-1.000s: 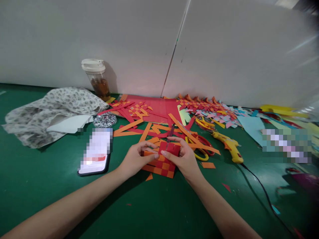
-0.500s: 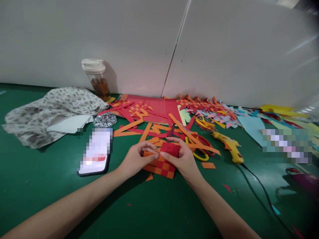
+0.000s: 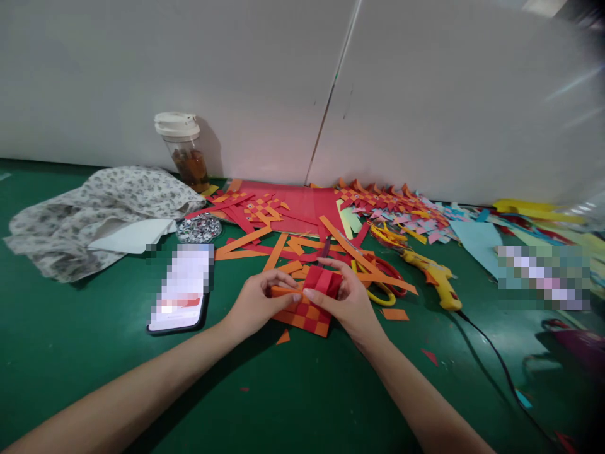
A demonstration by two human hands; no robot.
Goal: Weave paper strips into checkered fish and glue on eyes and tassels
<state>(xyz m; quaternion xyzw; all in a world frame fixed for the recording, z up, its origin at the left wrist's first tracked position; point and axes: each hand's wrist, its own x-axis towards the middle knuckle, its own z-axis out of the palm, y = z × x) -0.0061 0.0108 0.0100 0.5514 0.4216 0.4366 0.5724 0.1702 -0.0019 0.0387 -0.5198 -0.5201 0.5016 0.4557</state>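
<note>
Between my hands is a woven paper piece [image 3: 309,317], checkered in red and orange. My left hand [image 3: 265,299] pinches its orange strips at the left, thumb in front and fingers behind. On the right, my right hand [image 3: 345,299] holds the red strips [image 3: 322,277], which stand bent upward, with the thumb pressed near the middle of the weave. Some fingertips of both hands are hidden behind the paper. Just beyond lie loose orange strips [image 3: 246,243], and scissors with yellow and red handles [image 3: 382,293] sit beside my right hand.
A phone [image 3: 182,287] lies left, near patterned cloth [image 3: 108,202] and a lidded cup [image 3: 184,151]. Rightward are a yellow glue gun [image 3: 435,277] with a black cord and a blue sheet [image 3: 477,243]. Woven paper fish [image 3: 265,208] rest on red paper [image 3: 297,202] by the wall.
The red strips in my right hand have spread and bent further up, and the orange strips at my left hand are lifted more. Both hands stay nearly in place.
</note>
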